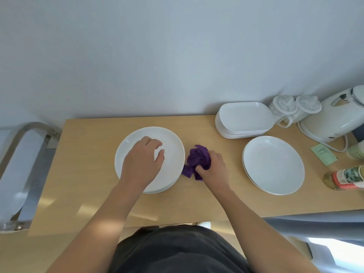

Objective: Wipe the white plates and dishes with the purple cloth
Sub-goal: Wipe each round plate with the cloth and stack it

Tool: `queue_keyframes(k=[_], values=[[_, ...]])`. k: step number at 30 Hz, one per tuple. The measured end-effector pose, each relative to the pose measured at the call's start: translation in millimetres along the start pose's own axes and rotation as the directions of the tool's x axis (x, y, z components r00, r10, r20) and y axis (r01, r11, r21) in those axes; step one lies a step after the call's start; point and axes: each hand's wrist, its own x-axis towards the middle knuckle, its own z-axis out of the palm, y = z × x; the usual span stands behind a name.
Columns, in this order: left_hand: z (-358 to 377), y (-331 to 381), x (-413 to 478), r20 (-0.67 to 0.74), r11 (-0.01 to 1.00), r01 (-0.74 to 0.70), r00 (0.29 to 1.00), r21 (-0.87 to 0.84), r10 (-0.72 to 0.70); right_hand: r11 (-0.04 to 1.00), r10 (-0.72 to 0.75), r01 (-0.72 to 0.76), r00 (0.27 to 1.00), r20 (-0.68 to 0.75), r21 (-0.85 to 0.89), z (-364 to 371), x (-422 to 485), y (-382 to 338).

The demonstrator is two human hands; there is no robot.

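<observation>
Two stacks of round plates are sitting on the table (94,134): the left stack (173,146) near the centre and the right stack (273,164) well apart from it. A pile of rectangular dishes (244,117) is sitting farther back on the right.

The left hand (144,160) is hovering over the top plate of the left stack, fingers loosely bent and holding nothing. Contact with the plate cannot be confirmed. The right hand (213,167) is gripping the bunched purple cloth (198,159), which is lying on the table just beside the right rim of that stack.

Assessment: the cloth is likely being taken up to wipe the top plate.

Recommendation: the left hand should be pressing on the plate's near rim, steadying the stack. The cloth should be sweeping from the centre outward, rim included.

Risk: a tightly bunched cloth is covering little surface, so opening it out would help.
</observation>
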Motion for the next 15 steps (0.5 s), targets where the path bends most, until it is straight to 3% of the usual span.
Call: queue_keyframes(k=[4, 8, 15], values=[[-11, -26, 1, -0.024, 1.0, -0.005, 1.0, -0.011, 0.005, 0.971, 0.03, 0.018, 0.981, -0.194, 0.239, -18, -20, -41], [-20, -57, 6, -0.022, 0.997, 0.062, 0.998, -0.048, -0.063, 0.945, -0.028, 0.108, 0.967, -0.252, 0.309, -28, -32, -88], [-25, -101, 7, 0.011, 0.992, 0.124, 0.992, -0.023, -0.124, 0.977, -0.194, 0.205, 0.97, -0.146, 0.061, 13, -48, -126]])
